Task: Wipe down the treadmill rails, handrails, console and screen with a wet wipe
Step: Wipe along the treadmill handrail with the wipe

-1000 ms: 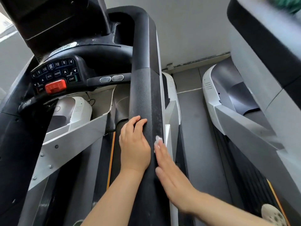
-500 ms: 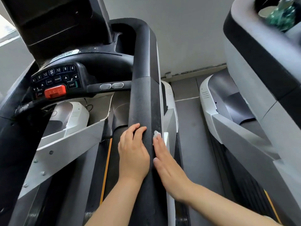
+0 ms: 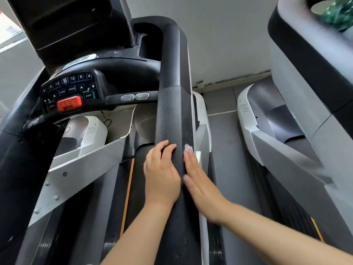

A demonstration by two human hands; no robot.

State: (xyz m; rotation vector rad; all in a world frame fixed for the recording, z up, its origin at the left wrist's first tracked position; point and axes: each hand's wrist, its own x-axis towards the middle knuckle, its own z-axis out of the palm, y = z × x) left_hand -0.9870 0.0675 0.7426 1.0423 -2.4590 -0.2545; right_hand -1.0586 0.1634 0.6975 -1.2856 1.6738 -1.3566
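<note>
The treadmill's thick black right handrail [image 3: 174,111] runs up the middle of the view. My left hand [image 3: 162,175] rests on its left side, fingers draped over the top. My right hand [image 3: 198,180] lies flat along its right side with straight fingers, pressing a small white wet wipe [image 3: 188,147] against the rail; only the wipe's tip shows past the fingertips. At the left is the console keypad [image 3: 70,87] with a red stop button [image 3: 69,104], and the dark screen [image 3: 72,25] rises above it.
A second treadmill [image 3: 267,119] stands to the right across a grey floor strip [image 3: 227,150]. Its console [image 3: 313,54] fills the top right, with a green bottle [image 3: 338,14] in its cup holder. The belt with an orange edge line [image 3: 127,194] lies below my left hand.
Both hands have slid a little farther up the handrail, the right one carrying the wipe along its side. The camera view has shifted slightly.
</note>
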